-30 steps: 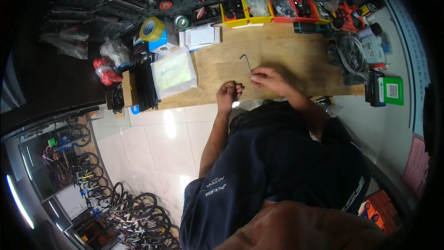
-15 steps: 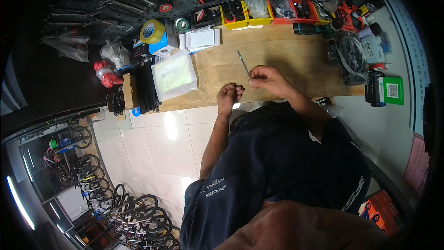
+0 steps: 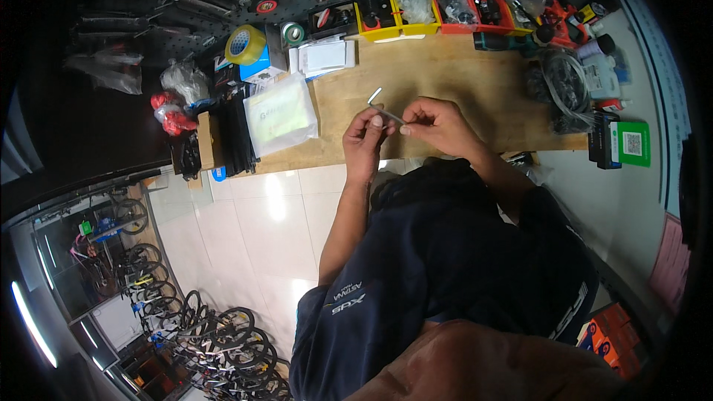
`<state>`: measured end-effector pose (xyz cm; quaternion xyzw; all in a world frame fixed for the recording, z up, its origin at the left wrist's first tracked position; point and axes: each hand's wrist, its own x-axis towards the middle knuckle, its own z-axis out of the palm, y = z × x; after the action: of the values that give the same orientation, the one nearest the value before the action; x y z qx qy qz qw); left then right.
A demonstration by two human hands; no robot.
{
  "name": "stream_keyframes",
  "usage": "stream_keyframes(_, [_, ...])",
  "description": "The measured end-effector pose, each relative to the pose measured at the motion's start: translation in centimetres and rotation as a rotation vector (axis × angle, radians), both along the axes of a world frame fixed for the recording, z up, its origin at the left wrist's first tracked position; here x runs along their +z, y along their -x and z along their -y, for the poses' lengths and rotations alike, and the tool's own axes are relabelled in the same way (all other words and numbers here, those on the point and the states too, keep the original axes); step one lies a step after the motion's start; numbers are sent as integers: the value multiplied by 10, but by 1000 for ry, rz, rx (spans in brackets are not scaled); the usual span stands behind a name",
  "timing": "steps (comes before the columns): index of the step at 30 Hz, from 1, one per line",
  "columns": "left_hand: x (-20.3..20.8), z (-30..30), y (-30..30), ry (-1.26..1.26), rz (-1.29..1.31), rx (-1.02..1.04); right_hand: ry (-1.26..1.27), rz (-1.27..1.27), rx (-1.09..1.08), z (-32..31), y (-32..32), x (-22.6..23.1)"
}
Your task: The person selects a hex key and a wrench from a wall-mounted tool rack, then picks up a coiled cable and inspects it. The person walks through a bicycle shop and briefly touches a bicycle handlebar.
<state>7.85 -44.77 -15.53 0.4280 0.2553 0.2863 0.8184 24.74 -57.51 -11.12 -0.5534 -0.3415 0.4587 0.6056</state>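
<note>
A thin metal hex key, bent into an L, is held between my two hands above the wooden workbench. Its short arm points up and away, and the long arm slants down to the right. My right hand pinches the long arm's end between thumb and fingers. My left hand is closed, thumb against fingers, at the long arm near the bend. Whether anything else small sits in the left fingers is hidden.
Yellow and red parts bins line the bench's back. A white plastic bag and yellow tape roll lie left. A cordless drill, coiled cable and bottles stand right. Several bicycles are behind at lower left.
The hex key has turned from pointing away to slanting leftward, its bend now showing. My left hand has moved up and closed on it beside the right hand.
</note>
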Motion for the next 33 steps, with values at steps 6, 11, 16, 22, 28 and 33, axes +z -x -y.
stream_keyframes(6, [65,9,-10,-173,10,93,-95,452,-144,4,-2,48])
stream_keyframes(11, [74,13,-10,104,153,145,-201,520,-226,8,0,71])
stream_keyframes(16, [74,14,-8,176,264,135,-265,552,-281,7,5,75])
stream_keyframes(22, [78,13,-6,161,192,117,-329,581,-308,2,6,69])
stream_keyframes(28, [90,11,-2,-29,24,194,-305,530,-303,4,2,59])
stream_keyframes(33, [103,-2,10,-36,-7,151,-283,423,-269,6,-8,50])
